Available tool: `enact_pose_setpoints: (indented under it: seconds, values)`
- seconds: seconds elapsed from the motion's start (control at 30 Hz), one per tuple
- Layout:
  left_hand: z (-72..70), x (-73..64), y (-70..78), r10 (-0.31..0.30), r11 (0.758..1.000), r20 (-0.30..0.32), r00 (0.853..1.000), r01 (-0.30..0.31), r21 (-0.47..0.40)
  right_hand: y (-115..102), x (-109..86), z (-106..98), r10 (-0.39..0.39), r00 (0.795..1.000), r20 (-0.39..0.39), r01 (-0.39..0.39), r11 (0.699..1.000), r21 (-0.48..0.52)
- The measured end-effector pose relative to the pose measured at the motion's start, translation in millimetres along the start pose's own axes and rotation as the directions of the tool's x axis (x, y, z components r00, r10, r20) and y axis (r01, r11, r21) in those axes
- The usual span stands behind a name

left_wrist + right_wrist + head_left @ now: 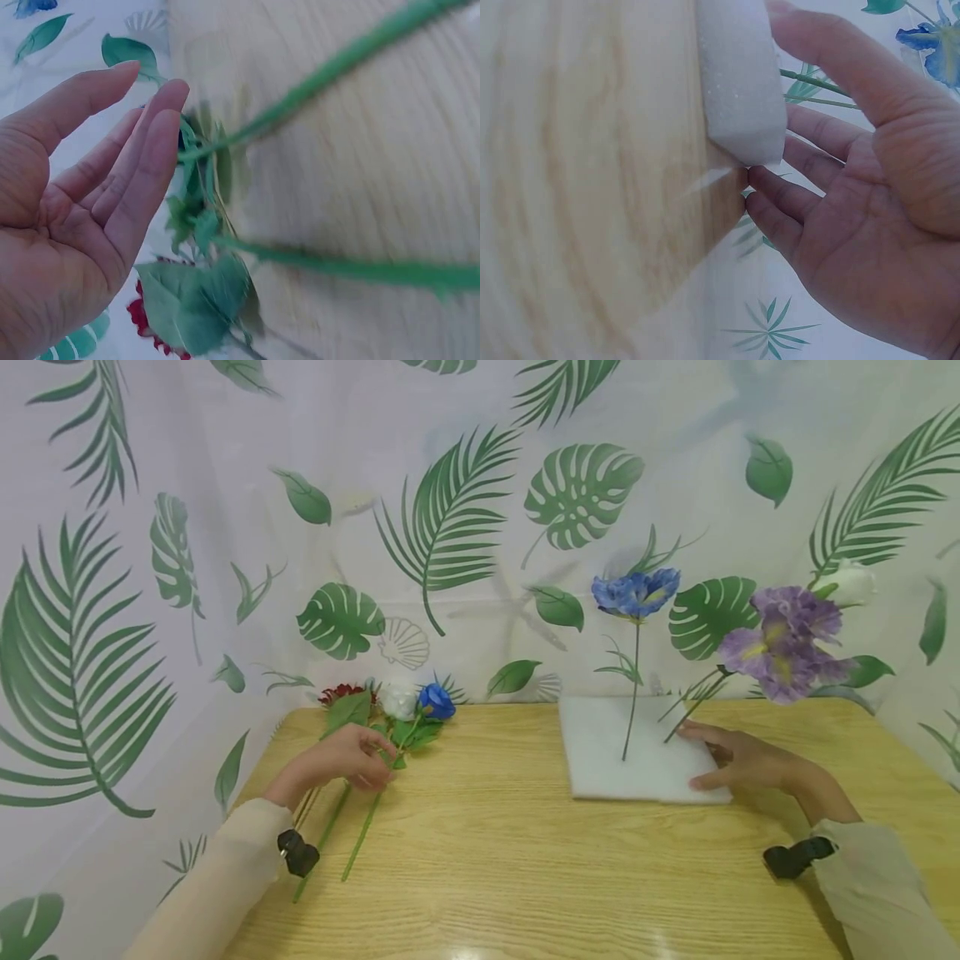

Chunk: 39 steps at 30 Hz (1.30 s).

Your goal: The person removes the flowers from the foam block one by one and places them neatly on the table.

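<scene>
In the head view my left hand (351,758) hovers over flowers lying at the table's left, thumb apart from loosely bent fingers. Its fingertips are close to a green stem (315,86) in the left wrist view, with nothing gripped. These flowers include a blue rose (437,701), a white rose (398,700) and a dark red flower (139,315). My right hand (738,762) rests at the right edge of a white foam board (592,760), thumb and fingers spread. A blue iris (636,593) and a purple iris (783,643) stand in the board.
A white rose (853,583) shows behind the purple iris. The wooden table (480,860) reaches to a leaf-printed curtain (465,627) at the back. The standing stems rise close beside my right fingers.
</scene>
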<state>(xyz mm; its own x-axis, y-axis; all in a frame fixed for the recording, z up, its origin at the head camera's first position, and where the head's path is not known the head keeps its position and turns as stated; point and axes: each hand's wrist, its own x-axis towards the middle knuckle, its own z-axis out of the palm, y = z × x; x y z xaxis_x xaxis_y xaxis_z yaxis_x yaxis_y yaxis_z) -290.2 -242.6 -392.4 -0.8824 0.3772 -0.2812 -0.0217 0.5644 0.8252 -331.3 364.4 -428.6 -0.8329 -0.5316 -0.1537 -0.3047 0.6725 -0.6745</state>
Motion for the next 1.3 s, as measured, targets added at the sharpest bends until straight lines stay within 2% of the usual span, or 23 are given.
enact_pose_setpoints:
  seconds: [0.2,0.43,0.83,1.07,1.3]
  values:
    - [10.8,17.3,18.0,0.063,0.998,0.020,0.998,-0.063,-0.014,0,0.7,-1,-0.011,1.000,0.005,0.011,1.000,0.010]
    - [33.5,44.1,44.4,0.151,0.987,0.002,0.989,-0.150,-0.062,-1,0.7,-2,0.001,1.000,0.003,-0.001,1.000,0.010]
    - [91.1,95.5,86.3,0.275,0.942,-0.016,0.961,-0.273,-0.197,0,0.2,0,0.013,1.000,0.010,-0.013,0.999,0.038]
    - [125.1,123.2,108.2,0.310,0.899,-0.033,0.950,-0.304,-0.317,-1,-1.1,0,0.005,1.000,0.010,-0.005,0.999,0.047]
    - [150.6,143.2,127.5,0.334,0.882,-0.032,0.942,-0.324,-0.342,-2,-1.1,-1,0.010,1.000,0.003,-0.010,1.000,0.026]
